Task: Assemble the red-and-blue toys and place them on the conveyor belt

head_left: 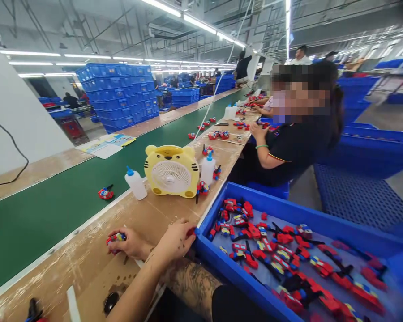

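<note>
My forearms cross, the left passing over the tattooed right one. My right hand (130,243) reaches to the left above the table, fingers closed round a small red toy (117,238) with yellow and blue parts. At the near corner of the blue bin, my left hand (177,240) has its fingers closed on a small red piece (190,230), with a bit of blue beside it. My grip hides most of that piece. Inside the blue bin (245,191) lie several red toys (285,255) with blue, yellow and black parts.
A yellow animal-faced fan (171,172) stands between two white squeeze bottles (136,184) (207,169) with blue caps. The green conveyor belt (63,214) carries a red toy (105,193). A co-worker (292,138) sits beyond the bin. A round black object (111,302) sits near the front.
</note>
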{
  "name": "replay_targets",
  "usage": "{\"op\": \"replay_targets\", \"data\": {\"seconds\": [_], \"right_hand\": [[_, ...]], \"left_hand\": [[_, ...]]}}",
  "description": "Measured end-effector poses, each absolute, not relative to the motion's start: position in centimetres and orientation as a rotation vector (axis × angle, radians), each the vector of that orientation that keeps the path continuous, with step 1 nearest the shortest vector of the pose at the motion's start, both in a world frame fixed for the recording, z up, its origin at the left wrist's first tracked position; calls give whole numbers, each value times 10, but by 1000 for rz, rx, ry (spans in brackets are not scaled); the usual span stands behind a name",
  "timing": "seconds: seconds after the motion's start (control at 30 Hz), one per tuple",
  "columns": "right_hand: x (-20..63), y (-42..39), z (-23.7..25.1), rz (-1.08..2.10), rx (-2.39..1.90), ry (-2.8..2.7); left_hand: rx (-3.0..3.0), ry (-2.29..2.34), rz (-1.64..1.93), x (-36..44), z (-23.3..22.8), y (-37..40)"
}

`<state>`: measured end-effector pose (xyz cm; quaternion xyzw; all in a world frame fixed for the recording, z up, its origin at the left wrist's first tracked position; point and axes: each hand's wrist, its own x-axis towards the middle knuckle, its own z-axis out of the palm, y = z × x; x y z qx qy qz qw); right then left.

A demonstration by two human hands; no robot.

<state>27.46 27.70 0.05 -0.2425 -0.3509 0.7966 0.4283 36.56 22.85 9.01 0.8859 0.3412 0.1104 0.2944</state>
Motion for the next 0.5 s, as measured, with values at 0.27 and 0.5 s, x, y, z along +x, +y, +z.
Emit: {"op": "replay_targets", "data": {"seconds": [0.27, 0.5], "right_hand": [[282, 282, 3, 2038, -535, -862], [272, 291, -9, 2048, -568, -808]], "left_hand": [[2216, 878, 379, 416, 59, 212], [1710, 1326, 1026, 244, 43, 112]]}}
